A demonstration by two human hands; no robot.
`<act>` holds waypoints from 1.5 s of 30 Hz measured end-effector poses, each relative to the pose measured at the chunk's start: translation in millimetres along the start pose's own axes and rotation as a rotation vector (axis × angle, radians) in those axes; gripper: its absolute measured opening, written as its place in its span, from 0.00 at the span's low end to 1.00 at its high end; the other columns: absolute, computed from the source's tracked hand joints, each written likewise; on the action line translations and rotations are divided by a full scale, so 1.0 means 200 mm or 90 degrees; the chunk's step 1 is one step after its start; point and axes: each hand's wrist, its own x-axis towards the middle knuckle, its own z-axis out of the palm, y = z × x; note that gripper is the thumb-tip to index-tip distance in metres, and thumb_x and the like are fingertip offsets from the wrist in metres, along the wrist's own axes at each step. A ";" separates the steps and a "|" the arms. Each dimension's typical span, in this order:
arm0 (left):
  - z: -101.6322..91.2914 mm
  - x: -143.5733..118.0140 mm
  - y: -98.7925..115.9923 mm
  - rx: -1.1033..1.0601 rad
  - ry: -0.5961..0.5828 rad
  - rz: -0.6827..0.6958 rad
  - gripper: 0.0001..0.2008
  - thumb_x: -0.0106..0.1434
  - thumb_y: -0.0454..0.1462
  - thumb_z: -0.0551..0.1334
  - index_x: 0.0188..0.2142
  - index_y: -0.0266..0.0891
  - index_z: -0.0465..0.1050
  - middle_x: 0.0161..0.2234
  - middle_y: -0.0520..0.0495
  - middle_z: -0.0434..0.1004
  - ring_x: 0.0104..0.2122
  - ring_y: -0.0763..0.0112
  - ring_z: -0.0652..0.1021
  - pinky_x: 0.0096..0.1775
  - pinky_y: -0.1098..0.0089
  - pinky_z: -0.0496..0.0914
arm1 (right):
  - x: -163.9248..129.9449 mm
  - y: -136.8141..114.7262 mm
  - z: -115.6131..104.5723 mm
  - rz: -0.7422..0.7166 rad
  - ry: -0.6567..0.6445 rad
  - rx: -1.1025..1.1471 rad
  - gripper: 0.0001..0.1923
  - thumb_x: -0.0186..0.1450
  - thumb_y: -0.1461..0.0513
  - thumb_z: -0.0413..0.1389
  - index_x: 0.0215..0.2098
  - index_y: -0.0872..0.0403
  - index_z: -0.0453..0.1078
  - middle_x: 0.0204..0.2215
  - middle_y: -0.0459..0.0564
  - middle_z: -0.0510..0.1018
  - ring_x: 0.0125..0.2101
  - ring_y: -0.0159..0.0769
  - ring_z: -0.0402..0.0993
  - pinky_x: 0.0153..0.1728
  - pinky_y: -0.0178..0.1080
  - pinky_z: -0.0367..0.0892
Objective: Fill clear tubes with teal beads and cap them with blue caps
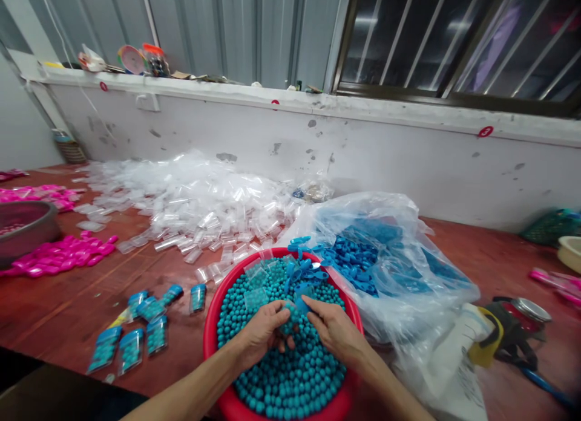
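Over a red basin (210, 330) full of turquoise beads (285, 381), my left hand (263, 335) is closed around a small clear plastic case (287, 322) with turquoise beads in it. My right hand (336, 329) pinches a blue cap (305, 296) between thumb and fingers, close to the case's top. Whether cap and case touch is blurred. Blue caps (299, 277) and a few clear cases (256, 299) lie on the beads at the basin's far side. Left of the basin, several bead-filled cases with blue caps (131, 350) rest on the red-brown table.
Behind the basin spreads a big heap of clear cases (195, 197). An opened plastic bag of blue caps (354, 257) leans against the basin's right side. Magenta pieces (68, 256) and a grey tub (36, 230) stand left. A red jar with metal lid (529, 312) sits right.
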 end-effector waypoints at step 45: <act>0.09 -0.11 -0.05 0.097 0.125 0.068 0.32 0.52 0.45 0.58 0.55 0.35 0.54 0.18 0.56 0.67 0.08 0.83 0.61 0.10 0.79 0.52 | -0.07 -0.08 0.05 0.045 0.036 0.288 0.16 0.63 0.58 0.46 0.43 0.51 0.72 0.20 0.44 0.68 0.19 0.30 0.62 0.21 0.31 0.60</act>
